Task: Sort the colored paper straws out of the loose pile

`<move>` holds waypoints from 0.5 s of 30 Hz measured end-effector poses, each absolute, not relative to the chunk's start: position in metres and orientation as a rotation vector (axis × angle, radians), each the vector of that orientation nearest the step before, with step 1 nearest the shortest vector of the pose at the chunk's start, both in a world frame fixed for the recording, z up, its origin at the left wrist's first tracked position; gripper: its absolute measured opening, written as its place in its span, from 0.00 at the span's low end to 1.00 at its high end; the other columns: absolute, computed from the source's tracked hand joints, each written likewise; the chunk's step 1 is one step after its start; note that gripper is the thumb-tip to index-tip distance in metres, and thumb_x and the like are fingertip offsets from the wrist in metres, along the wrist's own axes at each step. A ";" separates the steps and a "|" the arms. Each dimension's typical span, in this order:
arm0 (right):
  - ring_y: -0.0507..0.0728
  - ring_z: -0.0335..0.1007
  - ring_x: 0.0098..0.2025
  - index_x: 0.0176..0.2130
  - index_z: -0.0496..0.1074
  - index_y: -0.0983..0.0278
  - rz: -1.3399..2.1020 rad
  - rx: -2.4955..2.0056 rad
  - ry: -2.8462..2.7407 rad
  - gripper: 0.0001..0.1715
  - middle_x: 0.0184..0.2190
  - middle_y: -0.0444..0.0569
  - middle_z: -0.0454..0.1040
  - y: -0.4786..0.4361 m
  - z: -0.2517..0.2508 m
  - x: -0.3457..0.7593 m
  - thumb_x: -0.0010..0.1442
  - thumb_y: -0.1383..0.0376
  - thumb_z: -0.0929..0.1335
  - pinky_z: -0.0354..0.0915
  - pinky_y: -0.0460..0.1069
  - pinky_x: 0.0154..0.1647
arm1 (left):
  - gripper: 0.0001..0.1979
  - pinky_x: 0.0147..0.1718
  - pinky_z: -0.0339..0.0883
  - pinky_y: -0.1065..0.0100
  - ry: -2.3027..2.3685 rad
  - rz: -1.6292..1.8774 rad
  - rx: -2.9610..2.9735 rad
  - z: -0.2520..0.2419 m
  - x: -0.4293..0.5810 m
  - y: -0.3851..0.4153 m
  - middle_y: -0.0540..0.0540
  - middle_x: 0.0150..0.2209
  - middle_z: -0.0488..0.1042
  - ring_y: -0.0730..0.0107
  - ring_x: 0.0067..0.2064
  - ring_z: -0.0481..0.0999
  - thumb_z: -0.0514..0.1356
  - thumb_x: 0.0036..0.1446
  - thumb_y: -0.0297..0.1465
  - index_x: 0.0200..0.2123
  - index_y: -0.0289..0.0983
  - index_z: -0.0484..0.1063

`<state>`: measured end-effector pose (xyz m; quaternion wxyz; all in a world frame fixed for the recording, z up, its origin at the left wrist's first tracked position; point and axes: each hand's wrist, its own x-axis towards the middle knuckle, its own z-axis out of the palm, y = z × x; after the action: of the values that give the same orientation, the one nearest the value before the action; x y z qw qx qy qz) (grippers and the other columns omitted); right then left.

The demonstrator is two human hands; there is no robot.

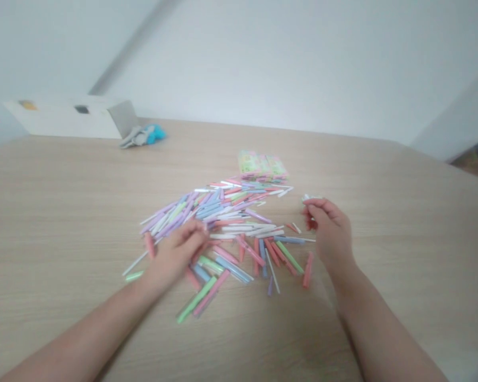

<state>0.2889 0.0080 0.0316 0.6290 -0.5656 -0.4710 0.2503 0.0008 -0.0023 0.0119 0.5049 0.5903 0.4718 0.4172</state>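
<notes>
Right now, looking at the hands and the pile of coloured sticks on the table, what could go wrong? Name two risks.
1. The left hand rests flat on the pile of sticks; a sweep might scatter the loose ones, such as the green stick, further across the table.
2. The right hand pinches a few small sticks loosely at its fingertips, so one could slip out and mix back into the pile. The blur hides how firm that grip is.

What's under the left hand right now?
The left hand lies palm down on the near edge of the pile of pastel sticks. Pink and blue sticks poke out beside its fingers; whatever lies beneath the palm is covered.
</notes>
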 end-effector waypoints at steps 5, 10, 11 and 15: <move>0.56 0.71 0.40 0.39 0.74 0.64 0.420 -1.484 -1.586 0.14 0.39 0.51 0.75 0.009 0.016 0.278 0.56 0.68 0.62 0.68 0.52 0.41 | 0.04 0.24 0.55 0.73 0.981 0.687 2.123 0.013 0.012 -0.026 0.52 0.24 0.65 0.74 0.25 0.64 0.53 0.56 0.27 0.30 0.38 0.65; 0.57 0.62 0.57 0.51 0.71 0.61 0.333 -1.459 -2.088 0.23 0.55 0.52 0.68 0.005 0.008 0.260 0.60 0.71 0.58 0.57 0.57 0.59 | 0.04 0.23 0.51 0.72 0.898 0.430 2.409 0.014 0.017 -0.035 0.52 0.24 0.67 0.74 0.25 0.66 0.51 0.54 0.24 0.29 0.38 0.62; 0.57 0.61 0.58 0.53 0.69 0.60 0.330 -1.464 -2.152 0.24 0.57 0.51 0.66 0.003 0.008 0.255 0.60 0.71 0.57 0.56 0.57 0.60 | 0.04 0.23 0.50 0.72 0.896 0.403 2.436 0.014 0.017 -0.035 0.52 0.23 0.67 0.73 0.25 0.66 0.51 0.55 0.25 0.29 0.38 0.62; 0.57 0.58 0.61 0.56 0.66 0.64 0.267 -1.435 -2.362 0.25 0.60 0.53 0.62 0.002 0.016 0.239 0.62 0.70 0.55 0.57 0.57 0.60 | 0.03 0.21 0.52 0.72 0.869 0.308 2.505 0.016 0.019 -0.036 0.51 0.24 0.70 0.73 0.25 0.69 0.52 0.55 0.26 0.30 0.38 0.63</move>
<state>0.2391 0.0017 0.0162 0.1813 -0.5082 -0.8366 0.0945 0.0187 -0.0358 0.0159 0.2339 0.9124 0.3166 0.1123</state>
